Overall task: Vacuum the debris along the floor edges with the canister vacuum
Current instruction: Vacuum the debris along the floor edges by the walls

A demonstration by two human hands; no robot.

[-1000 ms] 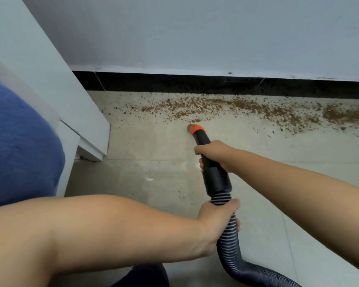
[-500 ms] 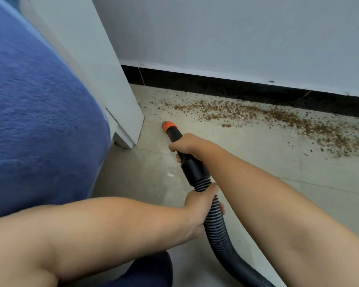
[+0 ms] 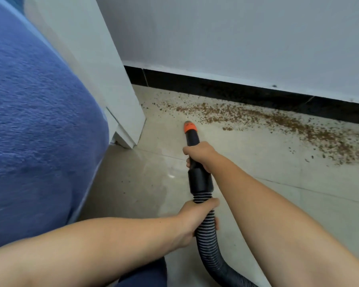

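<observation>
1. Our right hand [image 3: 199, 155] holds the black plastic vacuum nozzle with an orange tip [image 3: 192, 135] in a tight grip.
2. Our left hand [image 3: 195, 219] squeezes the ribbed black hose [image 3: 207, 235] just behind it.
3. The orange tip points to 12 o'clock, near the floor.
4. Brown crumbs [image 3: 267, 121] lie along the black baseboard [image 3: 226, 90], from 12 to 3 o'clock.

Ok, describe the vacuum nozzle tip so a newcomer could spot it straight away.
Find the black baseboard under the grey wall, with brown debris strewn on the floor along it. Just short of the debris's left end sits the nozzle tip, on the black tube in the right hand. It is the only orange thing here.
</observation>
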